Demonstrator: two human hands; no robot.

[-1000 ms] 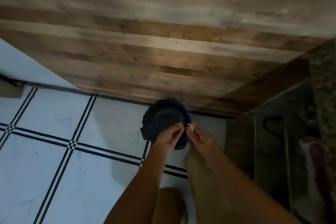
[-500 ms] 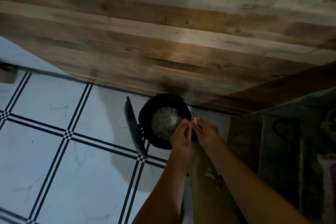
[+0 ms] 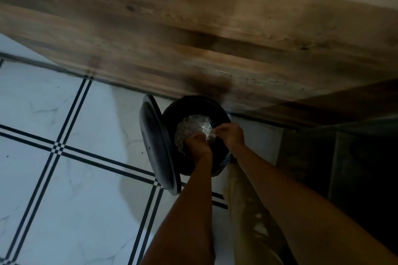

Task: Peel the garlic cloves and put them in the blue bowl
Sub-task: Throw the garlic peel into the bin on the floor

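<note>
Garlic and the blue bowl are out of sight. Our left grip [image 3: 198, 145] and right grip [image 3: 231, 135] bunch over the open bin [image 3: 189, 103]; what they hold, we cannot tell. We should go low so any skins drop inside.

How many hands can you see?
2. The left hand is over the middle of the open black bin. The right hand is beside it, over the bin's right side. Neither is hidden.
</note>
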